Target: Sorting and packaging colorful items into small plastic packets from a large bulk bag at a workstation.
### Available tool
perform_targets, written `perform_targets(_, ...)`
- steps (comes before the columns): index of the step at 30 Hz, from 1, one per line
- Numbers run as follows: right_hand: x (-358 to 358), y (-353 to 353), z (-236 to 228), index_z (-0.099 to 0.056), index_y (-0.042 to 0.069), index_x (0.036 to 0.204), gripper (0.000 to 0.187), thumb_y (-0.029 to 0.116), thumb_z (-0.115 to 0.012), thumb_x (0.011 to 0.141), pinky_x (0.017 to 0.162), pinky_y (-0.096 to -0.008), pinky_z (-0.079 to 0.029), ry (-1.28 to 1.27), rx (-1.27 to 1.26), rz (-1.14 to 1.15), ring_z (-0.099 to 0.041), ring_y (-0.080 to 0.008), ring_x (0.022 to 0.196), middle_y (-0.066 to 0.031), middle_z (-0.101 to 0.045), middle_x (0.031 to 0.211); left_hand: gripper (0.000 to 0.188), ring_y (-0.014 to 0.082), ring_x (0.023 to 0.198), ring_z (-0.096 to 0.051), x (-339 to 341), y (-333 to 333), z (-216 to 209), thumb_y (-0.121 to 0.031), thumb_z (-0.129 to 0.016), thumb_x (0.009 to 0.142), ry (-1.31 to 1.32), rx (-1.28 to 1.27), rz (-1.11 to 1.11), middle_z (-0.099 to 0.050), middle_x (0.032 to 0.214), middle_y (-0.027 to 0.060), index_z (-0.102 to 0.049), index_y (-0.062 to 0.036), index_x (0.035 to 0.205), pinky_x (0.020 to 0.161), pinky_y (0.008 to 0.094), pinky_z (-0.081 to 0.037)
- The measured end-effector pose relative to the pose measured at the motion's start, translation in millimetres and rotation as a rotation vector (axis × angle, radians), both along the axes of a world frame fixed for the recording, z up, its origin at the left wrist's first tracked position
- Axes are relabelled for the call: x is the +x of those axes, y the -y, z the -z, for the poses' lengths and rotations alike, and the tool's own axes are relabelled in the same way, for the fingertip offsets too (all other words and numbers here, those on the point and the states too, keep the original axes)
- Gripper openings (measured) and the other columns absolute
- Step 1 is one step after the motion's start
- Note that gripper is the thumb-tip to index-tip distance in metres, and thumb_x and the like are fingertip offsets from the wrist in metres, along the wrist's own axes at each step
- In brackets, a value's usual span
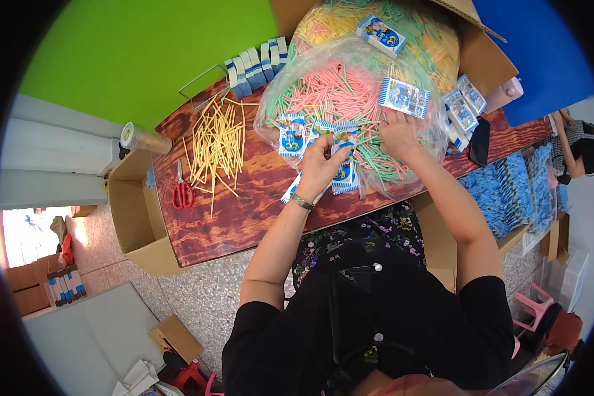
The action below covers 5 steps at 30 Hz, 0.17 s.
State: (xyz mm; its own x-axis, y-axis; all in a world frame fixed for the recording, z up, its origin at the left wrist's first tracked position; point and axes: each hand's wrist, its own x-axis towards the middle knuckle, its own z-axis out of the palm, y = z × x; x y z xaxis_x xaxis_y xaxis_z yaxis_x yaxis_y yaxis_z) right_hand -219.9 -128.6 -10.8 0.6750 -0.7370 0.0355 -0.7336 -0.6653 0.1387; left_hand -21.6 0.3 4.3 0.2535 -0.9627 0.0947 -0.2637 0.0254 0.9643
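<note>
Several small blue-and-white printed packets lie at the near edge of a clear plastic bag (270, 109) full of short pink and green sticks (330, 92). My left hand (318, 170) is closed, thumb against fingers, on one blue-and-white packet (344, 137) in that cluster. Just left of it lies another packet (292, 134). My right hand (400, 138) reaches into the right side of the stick pile with its fingers curled. Its fingertips are partly hidden, beside the lower edge of a larger flat packet (404, 97); I cannot make out what they hold.
Loose yellow sticks (216, 145) and red-handled scissors (183, 191) lie on the red-brown table (257, 218). Blue-and-white stacks (244, 71) stand at the back. A phone (480, 142) lies at right. An open carton (135, 198) adjoins the left edge; blue bundles (501, 191) fill another at right.
</note>
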Motion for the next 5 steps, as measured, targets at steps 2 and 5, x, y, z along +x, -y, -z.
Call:
perform_targets(2,-7.7,4.2,0.3,-0.068,0.005,0.094,0.030,0.018,-0.068,0.067,0.089,-0.0472,-0.042,0.013,0.040,-0.020,-0.049,-0.0302,0.111,-0.0136,-0.054,0.108,0.029,0.0078,0.057,-0.035,1.5,-1.3,-0.8,-0.020,-0.075,0.081,0.002,0.005,-0.003,-0.040,0.063,-0.0014,-0.052,-0.0030,0.080,0.050,0.0269,-0.031)
perform_targets(5,-7.6,10.2,-12.1,-0.070,0.008,0.097,0.031,0.019,-0.067,0.068,0.096,-0.0454,-0.038,-0.026,0.263,0.033,-0.048,-0.0307,0.114,-0.0144,-0.052,0.121,0.032,0.0042,0.060,-0.031,1.8,-4.5,-4.5,-0.021,-0.074,0.084,-0.005,0.046,-0.018,-0.038,0.065,-0.0058,-0.049,-0.0053,0.072,0.050,0.0244,-0.027)
